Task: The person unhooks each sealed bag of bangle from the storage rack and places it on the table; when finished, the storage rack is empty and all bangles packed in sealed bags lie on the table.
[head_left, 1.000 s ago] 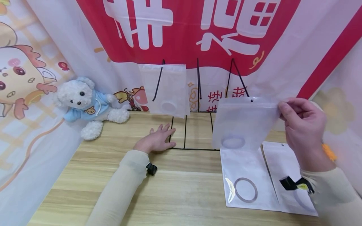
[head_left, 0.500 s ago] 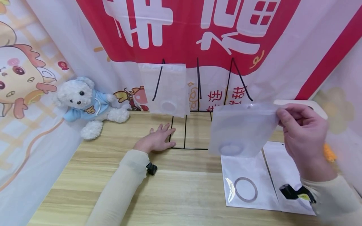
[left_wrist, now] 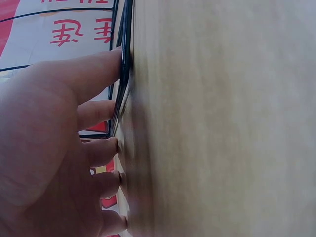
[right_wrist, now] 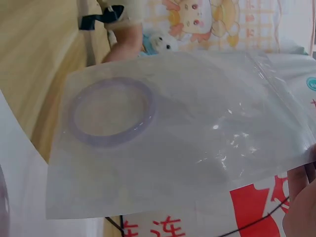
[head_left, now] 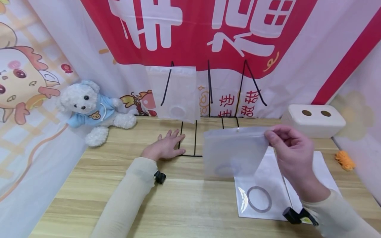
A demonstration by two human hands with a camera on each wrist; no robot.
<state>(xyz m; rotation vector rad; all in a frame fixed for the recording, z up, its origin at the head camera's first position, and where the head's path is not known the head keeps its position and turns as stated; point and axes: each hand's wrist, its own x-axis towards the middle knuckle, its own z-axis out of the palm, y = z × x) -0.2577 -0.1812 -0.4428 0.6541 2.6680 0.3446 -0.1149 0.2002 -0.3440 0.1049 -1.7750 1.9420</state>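
Thumb and fingers of my right hand pinch the upper right corner of a translucent zip bag. A pale purple ring lies at the bag's bottom, plain in the right wrist view. This bag hangs tilted in front of the black wire rack, off its hooks. With fingers spread, my left hand rests on the tabletop and the rack's base; its thumb touches the base wire in the left wrist view. A similar bag hangs from the rack's left hook. The middle and right hooks hold nothing.
Two more bags lie flat at the right: one with a ring, the other partly under my right forearm. A white box with two holes and an orange bundle are beyond. A teddy bear sits back left.
My right hand has drawn the bag off the rack's right hook, then down and to the left, uncovering the white box. The left hand has stayed in place.
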